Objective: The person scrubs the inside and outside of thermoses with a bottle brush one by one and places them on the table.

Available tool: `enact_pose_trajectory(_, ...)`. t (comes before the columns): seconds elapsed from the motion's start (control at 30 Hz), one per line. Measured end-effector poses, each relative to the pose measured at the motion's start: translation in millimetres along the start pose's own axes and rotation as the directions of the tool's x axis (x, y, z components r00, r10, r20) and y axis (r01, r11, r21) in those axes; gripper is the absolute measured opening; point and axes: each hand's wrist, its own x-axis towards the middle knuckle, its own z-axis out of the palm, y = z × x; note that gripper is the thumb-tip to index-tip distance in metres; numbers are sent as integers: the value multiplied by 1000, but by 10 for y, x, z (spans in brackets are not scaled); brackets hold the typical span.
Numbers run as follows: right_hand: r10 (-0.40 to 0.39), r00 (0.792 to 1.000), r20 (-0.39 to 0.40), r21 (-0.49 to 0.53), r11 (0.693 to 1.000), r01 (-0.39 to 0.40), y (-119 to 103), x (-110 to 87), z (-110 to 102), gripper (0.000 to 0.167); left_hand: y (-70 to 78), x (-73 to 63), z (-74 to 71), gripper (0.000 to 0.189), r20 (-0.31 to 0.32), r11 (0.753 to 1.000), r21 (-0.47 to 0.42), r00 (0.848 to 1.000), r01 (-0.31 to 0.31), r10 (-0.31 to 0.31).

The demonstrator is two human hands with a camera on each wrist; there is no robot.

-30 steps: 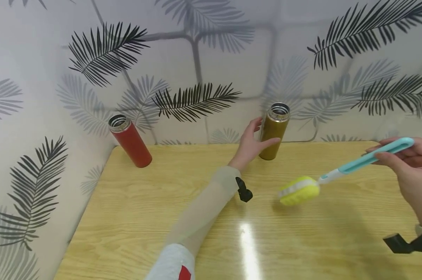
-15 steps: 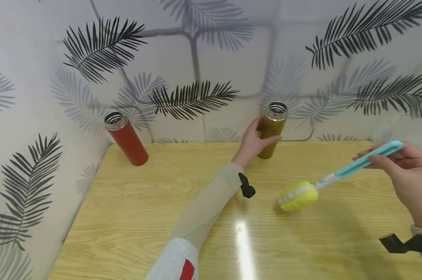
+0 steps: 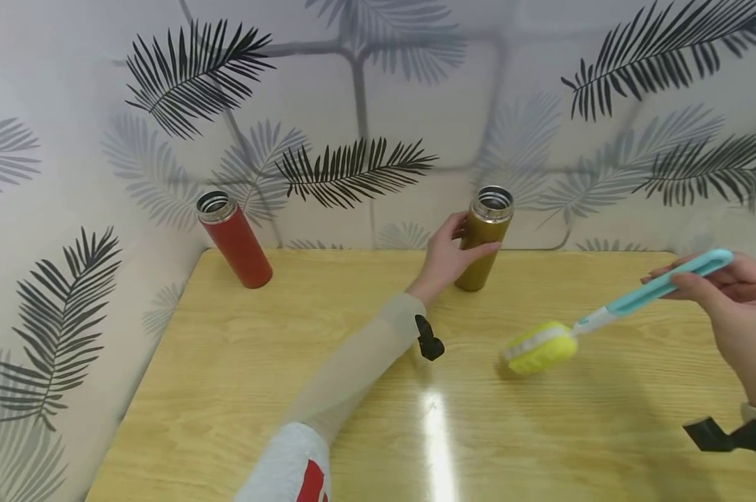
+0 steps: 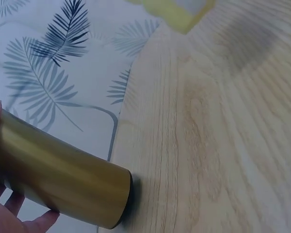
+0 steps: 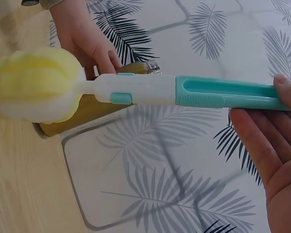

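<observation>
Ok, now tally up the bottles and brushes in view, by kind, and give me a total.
Bottles: 2, the red bottle and the gold bottle
Brushes: 1, the yellow-headed brush
Total: 3

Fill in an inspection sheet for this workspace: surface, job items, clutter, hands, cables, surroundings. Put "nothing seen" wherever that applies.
Surface: table with light wood grain and a bright streak of reflected light.
Job items: gold-brown bottle, uncapped; brush with a teal handle, its yellow sponge head above the table; red bottle, upright and uncapped, toward the far left corner.
Clutter: nothing seen.
Left hand: grips the gold-brown bottle.
Right hand: holds the brush by its handle.
Cables: nothing seen.
Surroundings: leaf-patterned wall behind the table.
</observation>
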Motion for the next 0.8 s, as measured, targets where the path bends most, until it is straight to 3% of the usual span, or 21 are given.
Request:
enact_pose_trajectory(0.3, -3, 1000, -29, 9, 1000, 4, -45, 53, 54, 16, 80, -399, -347, 69, 29, 999, 18, 999, -35, 34)
enact_pose_trajectory(0.4, -8, 999, -32, -1, 1000, 8, -70, 81, 78, 14, 80, -549, -460, 70, 34, 1000, 14, 999, -25, 24)
enact_pose_trajectory(0.63, -38, 999, -21, 82, 996, 39, -120, 186, 170, 14, 70, -847, -663, 70, 68, 1000, -14, 998, 16, -15)
enact_pose_trajectory(0.8, -41, 998, -43, 23, 999, 42, -147, 257, 247, 15, 51, -991, -742, 68, 121, 996, -65, 991, 60, -52)
